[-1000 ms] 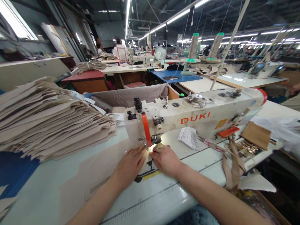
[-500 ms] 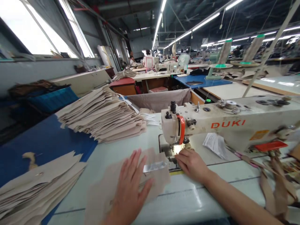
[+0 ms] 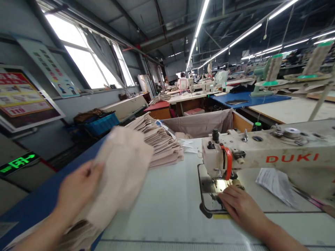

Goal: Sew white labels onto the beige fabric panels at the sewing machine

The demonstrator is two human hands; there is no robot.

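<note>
A beige fabric piece (image 3: pixel 123 167), blurred by motion, is raised off the table at the left. My left hand (image 3: pixel 81 188) grips its edge, thumb against the curled fingers, above a lower stack of beige pieces (image 3: pixel 81 233). At the white sewing machine (image 3: pixel 251 153), my right hand (image 3: pixel 242 207) rests beside the presser foot and the lit needle plate (image 3: pixel 209 200). Its fingers are bent and pressed together; whatever they may hold is hidden from view.
Behind the raised piece stands a tall pile of beige pieces (image 3: pixel 162 143). White labels (image 3: pixel 276 184) and pink-handled scissors (image 3: pixel 314 202) lie right of the needle. A cloth-lined bin (image 3: pixel 199 123) sits beyond the table. Thread cones (image 3: pixel 273 69) stand at the back right.
My left hand was flat on the fabric piece near the needle; it now grips the piece and has lifted it leftward. My right hand stays by the needle. The view has turned left.
</note>
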